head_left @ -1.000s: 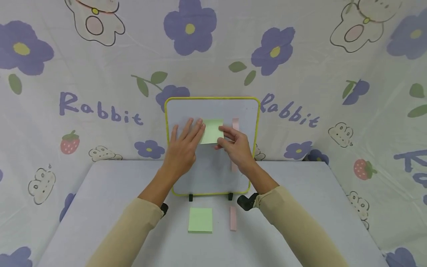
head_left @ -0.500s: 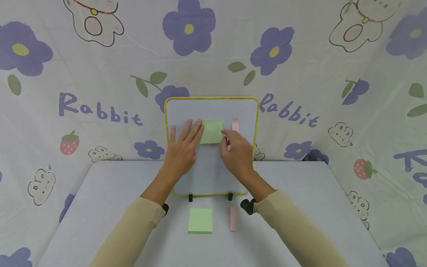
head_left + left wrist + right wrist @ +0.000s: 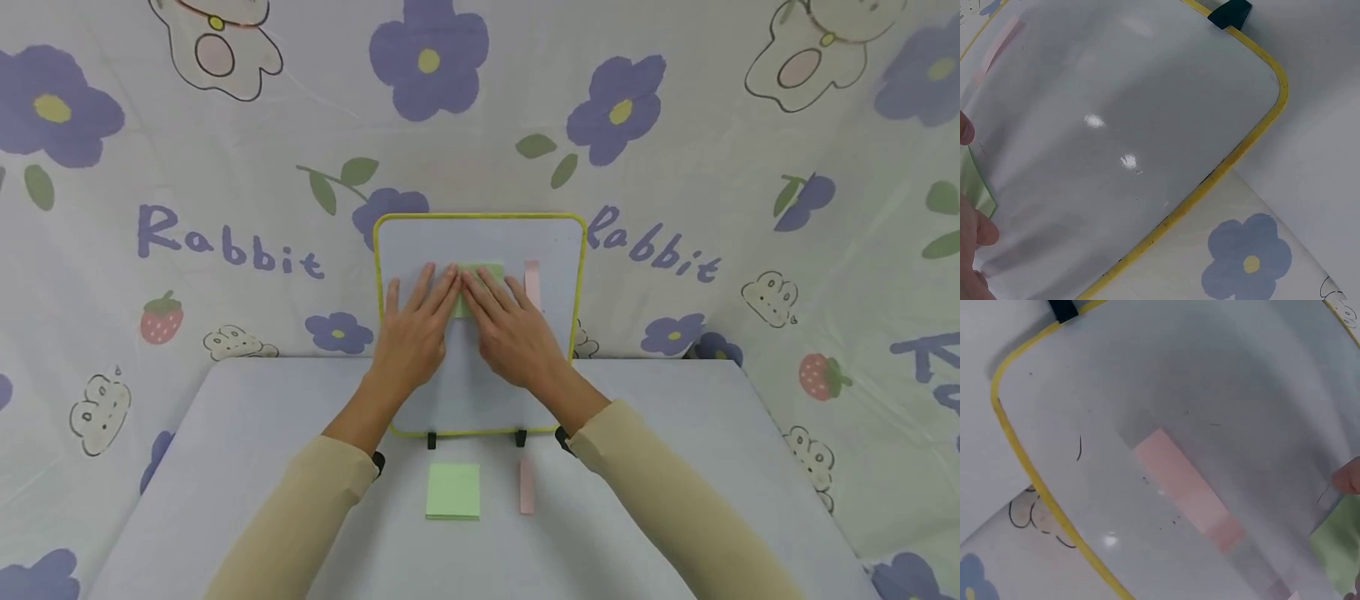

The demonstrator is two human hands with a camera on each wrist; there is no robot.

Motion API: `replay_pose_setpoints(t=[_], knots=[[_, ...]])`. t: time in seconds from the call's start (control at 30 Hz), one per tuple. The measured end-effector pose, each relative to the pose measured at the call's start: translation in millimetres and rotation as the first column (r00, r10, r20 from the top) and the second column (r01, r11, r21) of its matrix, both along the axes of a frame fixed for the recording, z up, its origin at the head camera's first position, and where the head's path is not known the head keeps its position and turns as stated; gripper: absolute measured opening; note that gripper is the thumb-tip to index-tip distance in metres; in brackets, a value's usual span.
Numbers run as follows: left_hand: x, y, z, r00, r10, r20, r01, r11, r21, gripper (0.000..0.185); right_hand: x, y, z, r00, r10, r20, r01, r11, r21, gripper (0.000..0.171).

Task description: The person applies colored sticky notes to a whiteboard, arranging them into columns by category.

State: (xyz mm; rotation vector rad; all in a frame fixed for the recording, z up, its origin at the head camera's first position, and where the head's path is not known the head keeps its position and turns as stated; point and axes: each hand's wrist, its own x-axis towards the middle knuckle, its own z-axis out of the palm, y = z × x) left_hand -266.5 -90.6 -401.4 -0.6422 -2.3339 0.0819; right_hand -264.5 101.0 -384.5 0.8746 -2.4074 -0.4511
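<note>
With both hands flat over it, the green sticky note [image 3: 480, 275] on the whiteboard [image 3: 480, 237] centre is mostly hidden. Left hand [image 3: 415, 325] and right hand [image 3: 510, 325] press with straight fingers, gripping nothing. Pink strip [image 3: 532, 279] sits just right, near the board's right edge. Green note pad [image 3: 453, 490] and pink pad [image 3: 527, 486] lie near the table [image 3: 225, 433] front edge.

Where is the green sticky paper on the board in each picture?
Head: the square green paper sticky note sits mid-board, mostly under the fingers of the left hand and right hand.
Left wrist: a green sliver at the left edge.
Right wrist: the bottom-right corner.
Shared landmark: the yellow-framed whiteboard.
</note>
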Motion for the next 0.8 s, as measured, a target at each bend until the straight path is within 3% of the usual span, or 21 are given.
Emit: replay_pose_setpoints(t=[0.27, 0.8], knots=[[-0.7, 1, -0.7, 0.999, 0.017, 0.031, -0.017, 1.0, -0.003, 0.062, -6.5, 2, 4.8, 1.0, -0.011, -0.006, 0.011, 0.997, 0.082, 0.073], [0.0, 3, 1.8, 0.99, 0.063, 0.129, -0.062, 0.998, -0.013, 0.064, -9.9, 11, 6.9, 1.0, -0.01, 0.02, 0.009, 1.0, 0.016, 0.069]])
